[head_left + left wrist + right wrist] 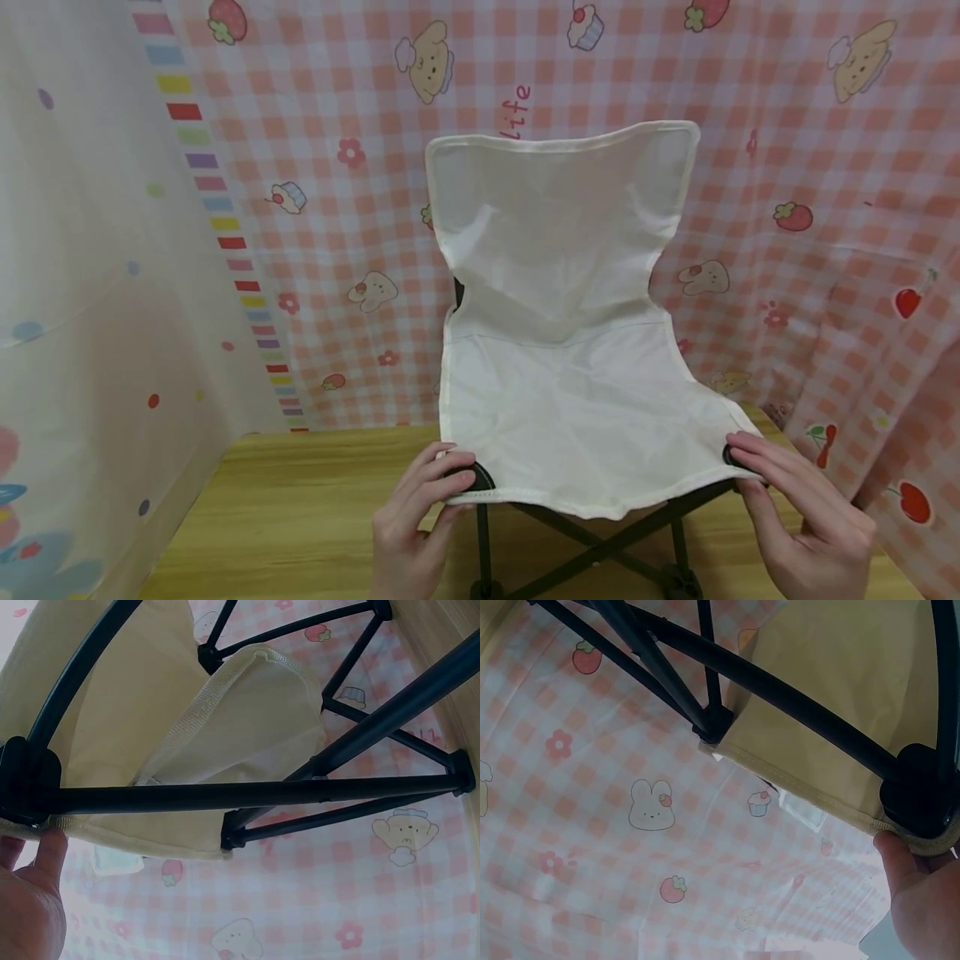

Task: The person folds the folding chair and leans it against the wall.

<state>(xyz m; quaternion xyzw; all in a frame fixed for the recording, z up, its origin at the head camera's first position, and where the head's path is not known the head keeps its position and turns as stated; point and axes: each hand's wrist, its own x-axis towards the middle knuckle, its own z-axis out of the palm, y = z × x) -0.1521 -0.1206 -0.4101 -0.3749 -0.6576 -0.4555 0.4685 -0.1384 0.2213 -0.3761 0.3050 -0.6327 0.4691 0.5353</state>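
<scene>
A white fabric folding chair [555, 392] stands unfolded on the wooden table, its backrest upright and its seat facing me. Dark crossed legs [600, 550] show under the seat's front edge. My left hand [420, 512] grips the front left seat corner, fingers over the black corner patch [480, 477] and thumb below. At the front right corner, my right hand [806, 517] pinches the fabric the same way. From beneath, the left wrist view shows the black tube frame [247, 795] and my left thumb at the hem. A black corner joint [919, 791] sits by my right thumb in the right wrist view.
The wooden table [300, 500] extends left of the chair. A pink checked curtain [337, 217] with cartoon prints hangs close behind it and wraps round the right side. On the left hangs a white dotted curtain [97, 275].
</scene>
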